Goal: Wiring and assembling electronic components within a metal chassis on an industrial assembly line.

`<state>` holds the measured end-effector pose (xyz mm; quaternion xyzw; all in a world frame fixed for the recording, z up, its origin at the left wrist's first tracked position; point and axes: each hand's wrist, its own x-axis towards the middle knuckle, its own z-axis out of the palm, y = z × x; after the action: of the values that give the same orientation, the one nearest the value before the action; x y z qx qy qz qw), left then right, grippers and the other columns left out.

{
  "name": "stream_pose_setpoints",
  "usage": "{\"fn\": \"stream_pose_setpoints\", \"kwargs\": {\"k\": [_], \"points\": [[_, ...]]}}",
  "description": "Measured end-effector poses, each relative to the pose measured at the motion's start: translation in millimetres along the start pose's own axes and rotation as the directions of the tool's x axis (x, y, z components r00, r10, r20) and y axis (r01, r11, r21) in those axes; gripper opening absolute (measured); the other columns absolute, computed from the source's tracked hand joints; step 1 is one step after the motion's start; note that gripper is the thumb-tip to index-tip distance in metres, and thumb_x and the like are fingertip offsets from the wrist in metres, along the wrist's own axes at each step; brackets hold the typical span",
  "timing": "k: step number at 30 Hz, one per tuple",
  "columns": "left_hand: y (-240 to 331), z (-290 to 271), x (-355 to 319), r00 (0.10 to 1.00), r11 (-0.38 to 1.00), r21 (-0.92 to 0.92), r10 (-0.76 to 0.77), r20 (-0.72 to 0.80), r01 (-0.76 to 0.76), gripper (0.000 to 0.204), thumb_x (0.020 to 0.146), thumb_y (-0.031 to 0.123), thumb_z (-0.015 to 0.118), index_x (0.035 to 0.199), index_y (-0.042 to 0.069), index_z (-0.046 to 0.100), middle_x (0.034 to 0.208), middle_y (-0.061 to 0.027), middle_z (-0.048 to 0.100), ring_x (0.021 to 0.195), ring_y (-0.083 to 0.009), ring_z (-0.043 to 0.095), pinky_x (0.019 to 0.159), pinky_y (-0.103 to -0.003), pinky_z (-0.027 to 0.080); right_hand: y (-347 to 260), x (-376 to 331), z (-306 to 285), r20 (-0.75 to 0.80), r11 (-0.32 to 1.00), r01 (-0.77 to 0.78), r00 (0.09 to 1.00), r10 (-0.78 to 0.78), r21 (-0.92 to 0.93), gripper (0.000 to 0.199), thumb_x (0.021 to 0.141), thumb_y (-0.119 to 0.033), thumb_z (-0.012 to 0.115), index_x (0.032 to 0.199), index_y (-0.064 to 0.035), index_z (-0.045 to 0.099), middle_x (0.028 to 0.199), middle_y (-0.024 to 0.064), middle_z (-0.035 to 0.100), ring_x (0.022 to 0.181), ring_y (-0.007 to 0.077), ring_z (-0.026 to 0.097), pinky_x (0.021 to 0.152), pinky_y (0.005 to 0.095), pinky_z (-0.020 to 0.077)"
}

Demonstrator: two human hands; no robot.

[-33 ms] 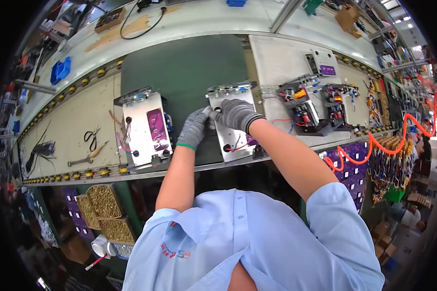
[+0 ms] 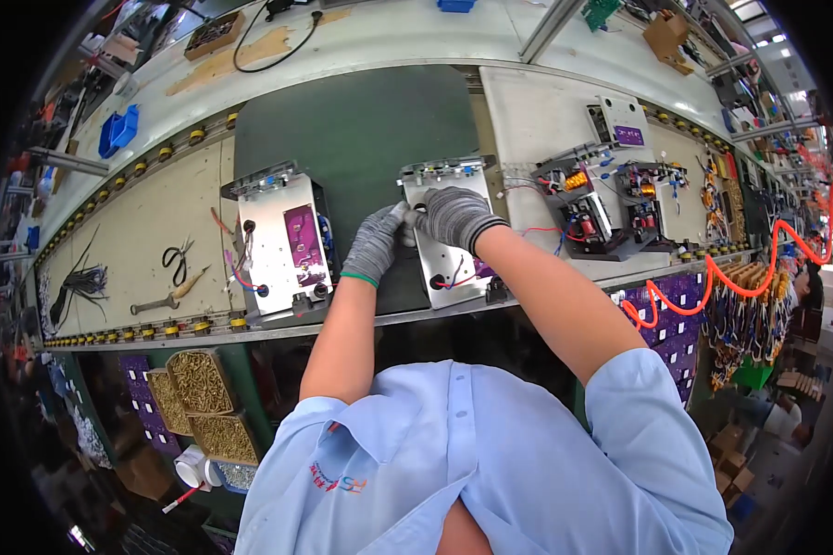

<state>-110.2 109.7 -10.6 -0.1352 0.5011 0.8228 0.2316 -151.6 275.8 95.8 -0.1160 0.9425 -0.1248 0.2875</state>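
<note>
A silver metal housing (image 2: 444,269) with connectors along its far end lies before me on the dark green mat. Over its upper left part, my right hand (image 2: 457,220), in a grey knit glove, bends its fingers down close to a black round grommet. My left hand (image 2: 378,242), gloved in grey with a green cuff, pinches at the housing's left edge, its fingertips meeting the right hand's. Whatever sits between the fingers is hidden. A thin red wire and a dark wire come out near the housing's lower end. Left of my hands lies a similar housing (image 2: 273,259) with a purple label (image 2: 302,244).
Scissors (image 2: 177,262) and a wooden-handled tool (image 2: 171,294) lie to the left, beside black cable ties (image 2: 80,287). Opened units with circuit boards (image 2: 578,208) stand at right. A coiled orange hose (image 2: 703,282) hangs there. Screw bins (image 2: 201,381) sit below the bench edge.
The whole view has shifted slightly. Both hands stay at the same housing, with only a very small change in finger position.
</note>
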Motion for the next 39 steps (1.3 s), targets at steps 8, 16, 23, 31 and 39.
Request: {"fn": "stream_pose_setpoints", "kwargs": {"k": [8,16,23,31,39], "points": [[28.9,5.2,-1.1,0.914,0.865,-0.376,0.196,-0.357,-0.332,0.028,0.103,0.022,0.059,0.123,0.003,0.063,0.094,-0.0089,0.068,0.076,-0.0175,0.067,0.065,-0.031,0.056,3.2,-4.7,-15.3,-0.068,0.988,0.098,0.992,-0.106,-0.116,0.042,0.1,-0.037,0.045,0.101,-0.0058,0.074,0.099,0.0204,0.074,0.098,0.038,0.07,0.089,0.049,0.0538],[42.2,23.9,-22.7,0.971,0.947,0.312,0.139,-0.196,-0.072,0.023,0.104,0.022,0.058,0.116,0.003,0.063,0.086,-0.0034,0.067,0.068,-0.0054,0.056,0.055,-0.021,0.043,43.0,-32.1,18.0,-0.451,0.74,0.351,0.89,-0.072,0.573,0.025,0.097,-0.024,0.062,0.094,-0.0011,0.072,0.079,0.0066,0.071,0.076,0.0179,0.065,0.072,0.0385,0.0522],[37.6,16.3,-14.0,0.986,0.906,0.422,0.031,-0.164,0.041,0.022,0.096,0.017,0.066,0.11,0.0,0.069,0.084,-0.0011,0.066,0.071,-0.0079,0.058,0.064,-0.024,0.049,26.7,-26.1,50.5,-0.239,0.953,0.22,0.956,-0.168,0.21,0.03,0.086,-0.034,0.069,0.094,-0.0053,0.071,0.089,0.0162,0.072,0.085,0.0354,0.07,0.079,0.0447,0.0558],[35.9,6.3,-7.4,0.928,0.907,-0.199,-0.369,0.049,0.371,0.018,0.099,0.025,0.057,0.099,0.009,0.066,0.074,0.0015,0.059,0.053,-0.0082,0.045,0.042,-0.023,0.034,26.7,-15.5,47.0,-0.108,0.952,0.278,0.958,-0.265,0.129,0.052,0.086,-0.048,0.064,0.104,0.0008,0.072,0.099,0.0263,0.072,0.096,0.0373,0.071,0.089,0.0453,0.0545],[46.7,27.2,14.9,0.924,0.924,0.15,-0.318,-0.21,0.352,0.03,0.086,0.038,0.08,0.082,0.015,0.063,0.057,0.0013,0.05,0.044,-0.0122,0.048,0.037,-0.027,0.036,24.4,-20.2,38.8,-0.137,0.931,0.299,0.952,-0.275,0.209,0.043,0.085,-0.044,0.068,0.098,-0.0031,0.071,0.094,0.0207,0.072,0.093,0.0372,0.07,0.085,0.046,0.0541]]}}
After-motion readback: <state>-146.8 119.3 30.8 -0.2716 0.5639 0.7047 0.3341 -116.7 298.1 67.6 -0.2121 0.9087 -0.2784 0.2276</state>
